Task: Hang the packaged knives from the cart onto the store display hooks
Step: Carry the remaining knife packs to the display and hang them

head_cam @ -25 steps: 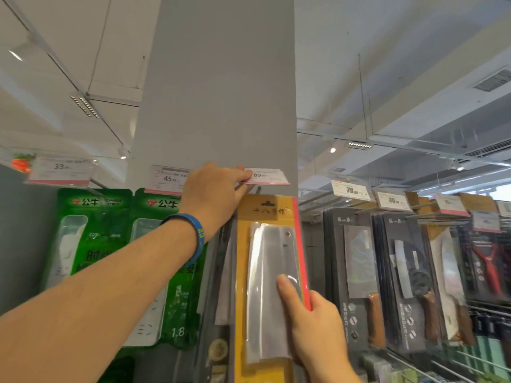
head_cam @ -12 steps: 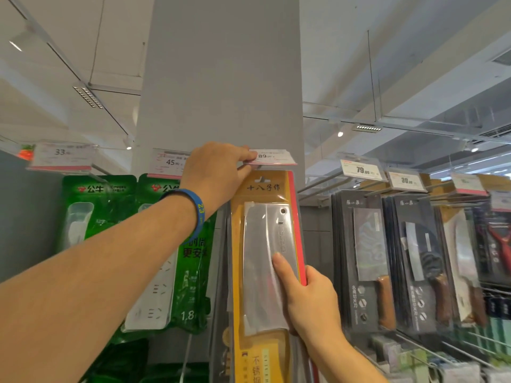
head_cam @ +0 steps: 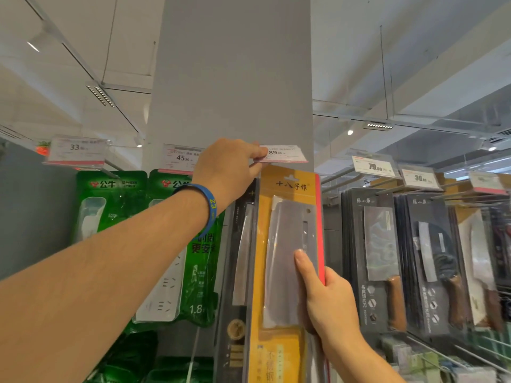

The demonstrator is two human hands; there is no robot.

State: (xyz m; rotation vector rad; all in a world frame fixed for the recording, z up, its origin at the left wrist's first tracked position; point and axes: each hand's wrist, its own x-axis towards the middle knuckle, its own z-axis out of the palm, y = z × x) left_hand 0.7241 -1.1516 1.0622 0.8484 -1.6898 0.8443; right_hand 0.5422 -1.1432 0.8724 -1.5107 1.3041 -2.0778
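A broad grey square pillar (head_cam: 232, 78) rises through the middle of a shop display. To its left hang green power-strip packs (head_cam: 116, 217). To its right, rows of black packaged cleavers (head_cam: 372, 258) hang under white price cards (head_cam: 373, 167).

In front of the pillar a person holds up a tall yellow knife package (head_cam: 284, 239), card-backed, with a broad steel cleaver sealed under clear plastic. It stands upright, long axis vertical, blade end up. The right hand (head_cam: 331, 299) grips its right edge about halfway down, thumb laid across the plastic front and fingers curled behind.

The left hand (head_cam: 229, 170), with a blue rubber wristband (head_cam: 208, 208) on the wrist, reaches higher and pinches the near end of a white price tag (head_cam: 287, 155) marked 89. The small hang slot (head_cam: 291, 178), cut in the top of the yellow knife package, lies just below that tag and well above the right hand's grip. The hook is hidden behind the tag and the hand.

The coming move seems to turn on that slot. It sits at the far upper end from the grip, so the right hand must steer the top onto the hook from below. The left hand, nearer the hook, can hold the tag clear.
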